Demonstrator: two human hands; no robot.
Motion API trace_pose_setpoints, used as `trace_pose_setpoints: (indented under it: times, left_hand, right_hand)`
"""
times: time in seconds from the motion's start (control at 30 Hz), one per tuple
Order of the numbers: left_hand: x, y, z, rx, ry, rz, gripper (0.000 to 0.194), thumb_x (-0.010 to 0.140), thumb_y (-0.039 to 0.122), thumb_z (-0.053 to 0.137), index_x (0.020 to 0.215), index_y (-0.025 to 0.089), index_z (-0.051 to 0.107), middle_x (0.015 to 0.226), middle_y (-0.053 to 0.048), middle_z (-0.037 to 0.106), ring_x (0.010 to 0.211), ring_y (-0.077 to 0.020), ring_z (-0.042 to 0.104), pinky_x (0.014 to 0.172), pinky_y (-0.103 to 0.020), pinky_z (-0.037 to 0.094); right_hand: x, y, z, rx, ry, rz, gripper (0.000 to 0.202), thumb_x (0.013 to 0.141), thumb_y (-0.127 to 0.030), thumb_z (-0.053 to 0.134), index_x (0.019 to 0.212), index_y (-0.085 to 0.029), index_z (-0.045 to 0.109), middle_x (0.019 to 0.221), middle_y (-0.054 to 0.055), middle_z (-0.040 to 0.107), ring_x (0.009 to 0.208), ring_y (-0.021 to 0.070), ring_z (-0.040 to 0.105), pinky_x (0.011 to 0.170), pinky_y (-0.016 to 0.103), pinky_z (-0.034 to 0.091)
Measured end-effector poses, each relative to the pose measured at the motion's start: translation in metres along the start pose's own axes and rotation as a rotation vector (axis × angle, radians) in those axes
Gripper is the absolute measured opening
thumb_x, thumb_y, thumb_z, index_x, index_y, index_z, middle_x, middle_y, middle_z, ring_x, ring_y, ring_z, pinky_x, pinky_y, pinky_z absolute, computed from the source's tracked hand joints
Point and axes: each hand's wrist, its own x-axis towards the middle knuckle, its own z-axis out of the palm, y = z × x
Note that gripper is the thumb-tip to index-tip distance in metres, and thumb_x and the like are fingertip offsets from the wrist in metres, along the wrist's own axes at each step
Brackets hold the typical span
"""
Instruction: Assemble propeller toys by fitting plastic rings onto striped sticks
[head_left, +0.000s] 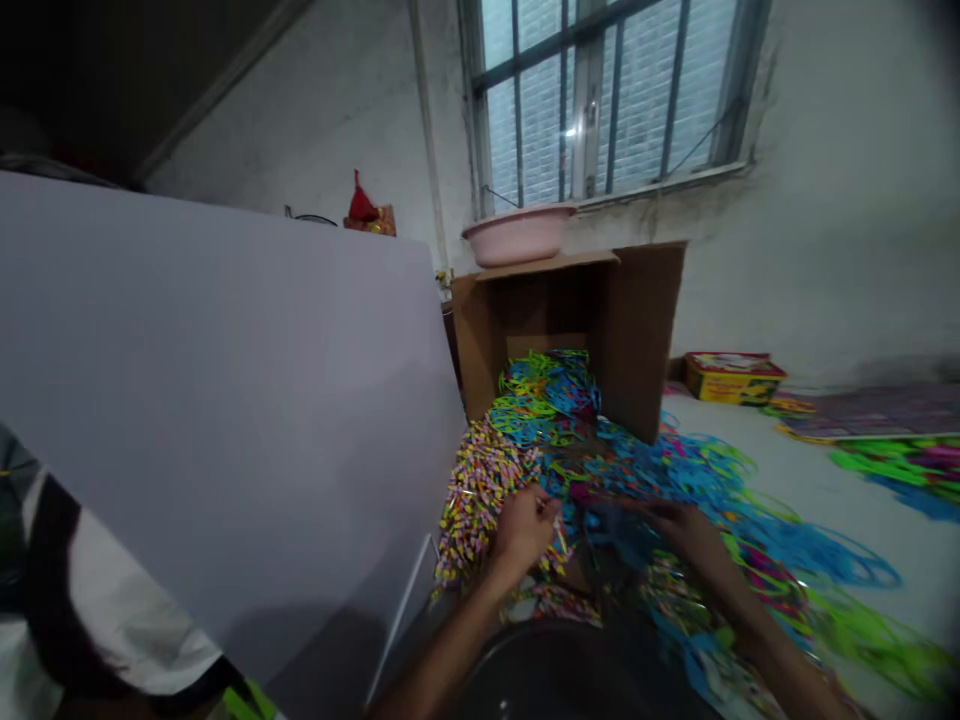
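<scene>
My left hand (526, 522) is over the right edge of a heap of small pink and yellow pieces (480, 490); its fingers are pinched together, and what they hold is too small to name. Further right, my right hand (679, 525) reaches inward over blue and green stringy loops (645, 465), its fingers smeared by motion. More green and blue loops (544, 395) spill from a cardboard box (637, 335) lying open on its side. Below my hands is the rim of a dark round tub (555, 640).
A large pale panel (247, 400) stands on the left. A pink basin (521, 238) sits on the box. A yellow and red container (735, 380) stands at the right, near green loops (900, 465). Behind is a barred window (592, 110).
</scene>
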Motion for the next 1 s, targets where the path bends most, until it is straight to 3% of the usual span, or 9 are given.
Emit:
trace_pose_setpoints:
  times: [0.17,0.3,0.4,0.47,0.57,0.63,0.83,0.9,1.0]
  left_hand:
    - [-0.001,0.014,0.019,-0.254,0.048,-0.02,0.042,0.099,0.035,0.035,0.098,0.016,0.072,0.089,-0.007,0.074,0.08,-0.0187,0.067,0.07,-0.026,0.049]
    - [-0.006,0.005,0.034,-0.404,0.027,-0.064,0.024,0.09,0.029,0.05,0.102,0.019,0.068,0.085,-0.004,0.072,0.072,-0.0183,0.066,0.065,-0.027,0.05]
    - [-0.008,0.002,0.035,-0.525,0.065,-0.051,0.018,0.084,0.032,0.06,0.096,0.019,0.063,0.082,-0.003,0.069,0.072,-0.0171,0.065,0.065,-0.026,0.05]
    - [-0.008,0.004,0.031,-0.611,0.107,-0.027,0.02,0.083,0.037,0.062,0.091,0.019,0.062,0.082,-0.003,0.068,0.073,-0.0168,0.065,0.065,-0.025,0.05]
    - [-0.011,0.01,0.022,-0.727,0.184,0.009,0.027,0.083,0.044,0.062,0.088,0.018,0.062,0.083,-0.003,0.067,0.077,-0.0158,0.063,0.068,-0.024,0.05]
    - [-0.014,0.014,0.017,-0.785,0.233,0.021,0.03,0.085,0.048,0.06,0.087,0.018,0.06,0.082,-0.001,0.065,0.076,-0.0143,0.061,0.069,-0.023,0.049]
    - [-0.021,0.022,0.007,-0.934,0.339,0.065,0.026,0.088,0.044,0.061,0.085,0.018,0.058,0.081,0.001,0.059,0.077,-0.0125,0.057,0.071,-0.021,0.046]
    - [-0.021,0.022,0.004,-0.888,0.367,0.085,0.025,0.089,0.043,0.061,0.087,0.018,0.059,0.084,0.0,0.06,0.08,-0.0132,0.057,0.074,-0.022,0.046]
    - [-0.021,0.023,0.0,-0.804,0.381,0.119,0.024,0.09,0.043,0.06,0.087,0.019,0.059,0.085,0.0,0.062,0.082,-0.014,0.059,0.076,-0.022,0.045]
  right_hand:
    - [-0.014,-0.04,-0.007,0.22,0.25,0.048,0.053,0.062,-0.071,0.062,0.068,-0.018,0.068,0.089,0.018,0.074,0.099,0.0412,0.066,0.084,0.046,0.048]
    - [-0.012,-0.037,0.0,0.318,0.263,0.175,0.046,0.07,-0.067,0.059,0.075,-0.021,0.058,0.082,0.014,0.071,0.085,0.033,0.07,0.07,0.041,0.053]
    - [-0.016,-0.034,0.006,0.447,0.214,0.25,0.045,0.081,-0.066,0.05,0.088,-0.022,0.054,0.086,0.01,0.07,0.07,0.0245,0.071,0.06,0.036,0.055]
    - [-0.025,-0.04,0.009,0.592,0.149,0.254,0.044,0.081,-0.065,0.054,0.094,-0.023,0.054,0.094,0.007,0.07,0.066,0.0202,0.07,0.057,0.033,0.055]
    - [-0.043,-0.061,0.013,0.934,0.027,0.24,0.046,0.067,-0.05,0.081,0.096,-0.022,0.059,0.098,0.004,0.071,0.068,0.0176,0.07,0.057,0.028,0.056]
    - [-0.054,-0.076,0.016,1.091,-0.014,0.242,0.047,0.058,-0.037,0.09,0.093,-0.02,0.063,0.093,0.003,0.072,0.068,0.0171,0.069,0.057,0.028,0.056]
    - [-0.073,-0.094,0.032,1.074,0.044,0.197,0.028,0.059,-0.03,0.09,0.077,-0.017,0.073,0.072,-0.001,0.069,0.064,0.0124,0.062,0.06,0.023,0.051]
    - [-0.077,-0.093,0.039,1.006,-0.054,0.207,0.026,0.06,-0.033,0.089,0.07,-0.015,0.073,0.066,-0.001,0.067,0.059,0.0108,0.059,0.059,0.023,0.05]
    - [-0.081,-0.091,0.047,0.953,-0.313,0.224,0.03,0.057,-0.04,0.09,0.068,-0.016,0.075,0.065,0.001,0.069,0.058,0.0144,0.063,0.062,0.029,0.055]
